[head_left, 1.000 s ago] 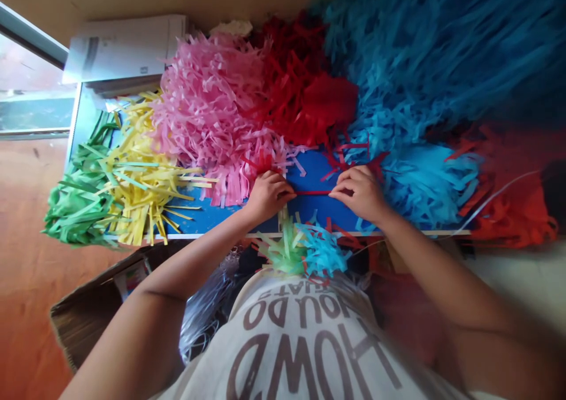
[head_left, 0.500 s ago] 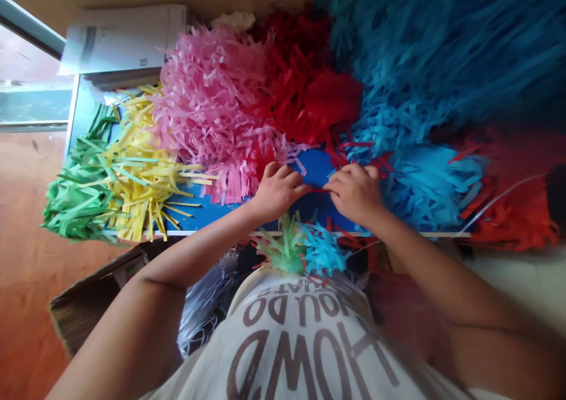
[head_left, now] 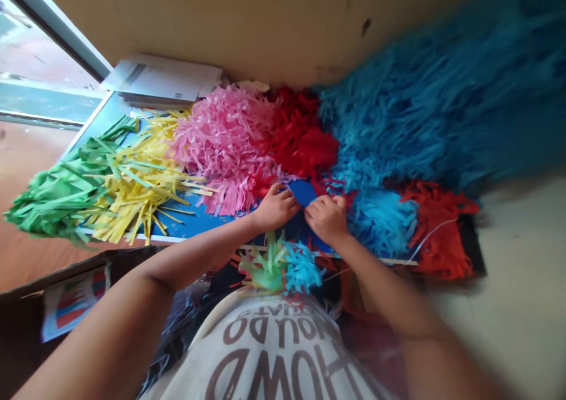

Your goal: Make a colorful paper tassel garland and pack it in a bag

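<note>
Over the front middle of the blue tabletop [head_left: 201, 223], my left hand [head_left: 277, 209] is closed on one end of a red tissue-paper fringe [head_left: 260, 183], its strips spreading beyond the fingers. My right hand [head_left: 326, 217] pinches the same red paper, with red strips [head_left: 349, 199] showing past it. The fingertips are close together, and the stretch between them is mostly hidden. Below the hands, green-yellow tissue tassels [head_left: 269, 264] and a light blue tassel [head_left: 303, 267] hang at the table edge, in front of the white shirt [head_left: 283, 341].
Along the table lie green fringes [head_left: 62, 193], yellow fringes [head_left: 141, 196], a pink pile [head_left: 225, 134], a red pile [head_left: 296, 131], light blue fringes [head_left: 382, 220] and orange-red fringes [head_left: 444, 235]. A large blue mass [head_left: 446, 99] stands by the wall. Papers [head_left: 163, 75] lie at back left; a cardboard box [head_left: 26, 323] is below.
My hands have come closer together, covering the red twisted stretch that showed between them. The view has tilted, bringing more of the wall and the box into sight.
</note>
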A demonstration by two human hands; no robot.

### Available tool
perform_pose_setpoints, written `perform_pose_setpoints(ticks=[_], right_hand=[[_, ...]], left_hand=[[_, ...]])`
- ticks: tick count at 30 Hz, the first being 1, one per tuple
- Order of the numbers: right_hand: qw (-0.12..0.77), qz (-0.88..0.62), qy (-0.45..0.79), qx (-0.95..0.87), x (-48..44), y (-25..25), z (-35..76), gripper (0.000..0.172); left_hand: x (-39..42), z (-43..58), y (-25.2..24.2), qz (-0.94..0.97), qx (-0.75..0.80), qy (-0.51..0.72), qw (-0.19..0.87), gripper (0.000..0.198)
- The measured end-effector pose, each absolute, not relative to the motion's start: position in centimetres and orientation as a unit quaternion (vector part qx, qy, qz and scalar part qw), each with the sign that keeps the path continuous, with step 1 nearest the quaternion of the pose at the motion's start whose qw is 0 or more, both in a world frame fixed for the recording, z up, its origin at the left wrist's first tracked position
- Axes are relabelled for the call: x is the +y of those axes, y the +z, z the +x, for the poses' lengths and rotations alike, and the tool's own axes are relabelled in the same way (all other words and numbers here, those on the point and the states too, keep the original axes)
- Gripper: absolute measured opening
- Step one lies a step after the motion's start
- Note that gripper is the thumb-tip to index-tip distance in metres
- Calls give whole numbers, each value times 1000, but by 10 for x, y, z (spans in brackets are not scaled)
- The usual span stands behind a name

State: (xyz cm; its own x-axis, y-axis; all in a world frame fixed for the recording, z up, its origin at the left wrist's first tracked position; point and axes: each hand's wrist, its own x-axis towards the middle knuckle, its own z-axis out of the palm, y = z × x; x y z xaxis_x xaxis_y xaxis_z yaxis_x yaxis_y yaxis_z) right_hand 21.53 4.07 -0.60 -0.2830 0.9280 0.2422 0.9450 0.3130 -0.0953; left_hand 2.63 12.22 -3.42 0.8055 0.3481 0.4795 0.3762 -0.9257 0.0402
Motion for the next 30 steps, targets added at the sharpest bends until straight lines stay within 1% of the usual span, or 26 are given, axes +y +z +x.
perform_pose_setpoints(ticks=[2, 3, 5, 8, 9, 11, 13, 16, 21, 24, 27, 28, 30], right_hand=[[196, -596, -2, -779, 36, 21, 213, 22], [237, -594, 40, -767, 34, 36, 213, 22], [317, -568, 197, -734, 37, 63, 214, 26], [360, -484, 497, -624, 49, 84, 215, 34], [367, -465, 563, -577, 53, 85, 213, 35], [399, -455, 622, -497, 57, 81, 205, 34], [458, -456, 628, -434, 55, 74, 193, 32], [527, -456, 626, -348, 46, 67, 178, 35], [559, -454, 629, -292, 40, 63, 166, 34], [579, -443, 612, -307, 40, 58, 159, 30], [605, -439, 569, -344, 42, 55, 152, 24], [605, -439, 550, -372, 45, 54, 152, 23], [575, -458, 494, -465, 57, 54, 161, 19]], left_hand=[[121, 14, -12, -942, -179, -283, 7, 20], [120, 8, 2, -940, -166, -298, -4, 20], [118, -4, 31, -939, -142, -314, -13, 20], [114, -10, 66, -931, -148, -334, -15, 19], [112, -10, 72, -925, -156, -345, -18, 18], [106, -8, 77, -906, -177, -384, -26, 14], [98, -5, 76, -874, -211, -434, -53, 9], [83, 0, 69, -819, -269, -491, -124, 8], [65, 6, 61, -764, -310, -526, -207, 6], [61, 7, 56, -754, -306, -523, -254, 8], [65, 6, 50, -736, -305, -531, -290, 7], [67, 5, 48, -725, -310, -536, -303, 5], [72, 0, 46, -690, -331, -544, -343, 4]])
